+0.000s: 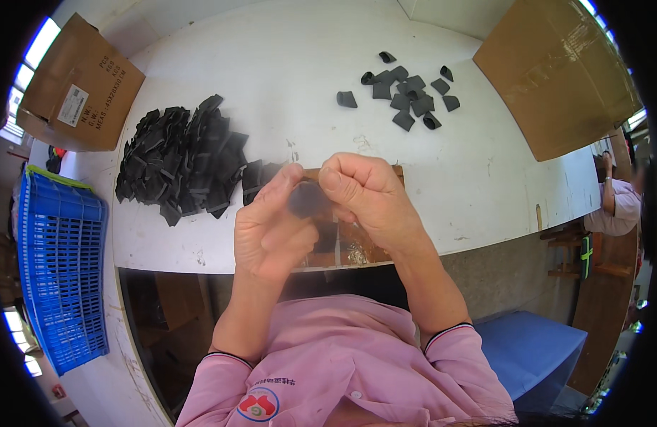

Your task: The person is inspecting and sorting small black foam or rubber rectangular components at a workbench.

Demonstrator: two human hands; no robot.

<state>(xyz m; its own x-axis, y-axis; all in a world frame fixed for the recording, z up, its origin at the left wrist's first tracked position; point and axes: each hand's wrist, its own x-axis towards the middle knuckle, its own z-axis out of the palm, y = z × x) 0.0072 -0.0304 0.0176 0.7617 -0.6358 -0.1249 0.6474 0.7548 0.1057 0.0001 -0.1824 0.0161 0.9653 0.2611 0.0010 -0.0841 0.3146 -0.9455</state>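
Between my two hands, above a brown board (378, 254) at the table's front edge, is a small dark fabric piece (308, 200). My left hand (275, 224) pinches its left side and is smeared by motion. On its upper right side, the thumb and bent fingers of my right hand (367, 196) grip it. Beneath my hands, another dark piece (326, 237) lies on the board. To the left is a big heap of flat black pieces (182, 164), with a few more (253, 175) beside my left hand. Several curled, tube-like black pieces (412, 94) lie scattered at the far right.
Cardboard boxes stand on the white table (285, 78), one at the far left (79, 85) and one at the far right (556, 78). A blue plastic basket (63, 270) is at the left edge. Another person (617, 199) sits at right, beyond a blue covered block (531, 352).
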